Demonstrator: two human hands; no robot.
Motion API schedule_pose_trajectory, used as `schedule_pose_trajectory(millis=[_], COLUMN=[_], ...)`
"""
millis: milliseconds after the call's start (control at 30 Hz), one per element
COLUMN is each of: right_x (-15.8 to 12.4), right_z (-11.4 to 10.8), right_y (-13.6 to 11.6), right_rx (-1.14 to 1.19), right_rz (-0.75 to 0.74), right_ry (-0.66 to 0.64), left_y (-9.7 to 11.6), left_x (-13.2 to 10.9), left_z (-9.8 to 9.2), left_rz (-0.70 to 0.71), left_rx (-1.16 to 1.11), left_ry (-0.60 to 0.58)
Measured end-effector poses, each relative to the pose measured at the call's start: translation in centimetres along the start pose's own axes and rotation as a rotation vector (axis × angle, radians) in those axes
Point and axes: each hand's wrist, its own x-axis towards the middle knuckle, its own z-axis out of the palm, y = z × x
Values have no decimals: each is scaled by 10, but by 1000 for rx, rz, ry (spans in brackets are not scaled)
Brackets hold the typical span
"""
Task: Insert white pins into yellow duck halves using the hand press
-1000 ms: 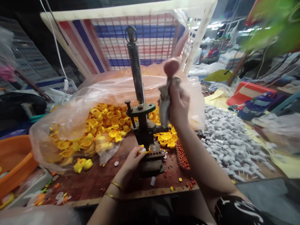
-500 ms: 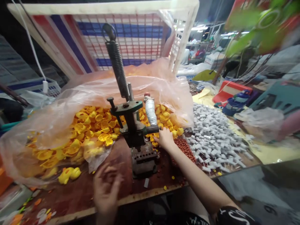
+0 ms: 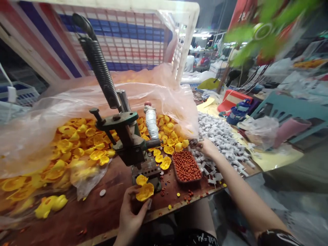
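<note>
My left hand (image 3: 132, 208) holds a yellow duck-shaped shell half (image 3: 145, 192) by its edges, hollow side up, just in front of the hand press (image 3: 128, 147). My right hand (image 3: 206, 148) reaches into the left side of the pile of small grey-white parts (image 3: 222, 133); its fingers are bent together, and what they grip is too small to name. Between my hands stands a tray of red-brown beads (image 3: 186, 166). Loose yellow shells (image 3: 165, 162) lie beside the press, under its silver-wrapped lever (image 3: 151, 123).
Behind the press, a pinkish plastic bag (image 3: 123, 89) holds many yellow shells, and a white crate (image 3: 188, 37) rises over it. A green fan (image 3: 262, 31) hangs at upper right. A blue bottle (image 3: 238, 111) and teal chair (image 3: 287, 109) are at the right.
My right hand has left the press lever area for the grey-white pile. My left hand, blurred before, now has a yellow shell in its fingers. The view has turned right.
</note>
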Motion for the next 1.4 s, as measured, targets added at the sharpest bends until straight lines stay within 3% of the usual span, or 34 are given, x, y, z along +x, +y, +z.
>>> schedule_pose_trajectory(millis=[67,133,267,367,467,600,733,867,967,1067,1200,1300,1400], right_x=[-2,-19,-85,-131,-152,-155,-161,-152,-121,-84,-59,-67,-90], right_z=[-4,-5,14,37,52,53,51,46,36,34,41,43,48], right_y=[2,-18,-105,-169,-202,-220,-239,-230,-190,-139,-100,-107,-142], right_rx=[23,188,680,485,112,-24,-49,127,79,-71,-13,69,442], right_rz=[-2,-49,-434,-727,-868,-923,-817,-799,-544,-271,-293,-266,-349], right_ry=[40,51,-65,-38,-4,-95,-179,-307,-211,-93,-138,-83,-16], left_y=[-1,2,13,20,25,25,18,10,6,6,11,21,32], left_x=[1,2,1,-1,-3,-4,-5,-3,2,7,13,18,20], left_z=[-4,-7,-2,3,-1,-13,-21,-28,-34,-36,-27,-17,-6], left_rz=[71,174,370,461,521,544,519,482,396,176,-258,-419,-436], left_rx=[64,169,371,424,489,540,616,635,529,356,-66,-347,-491], left_ry=[51,61,65,30,12,7,-47,-102,7,127,224,330,364])
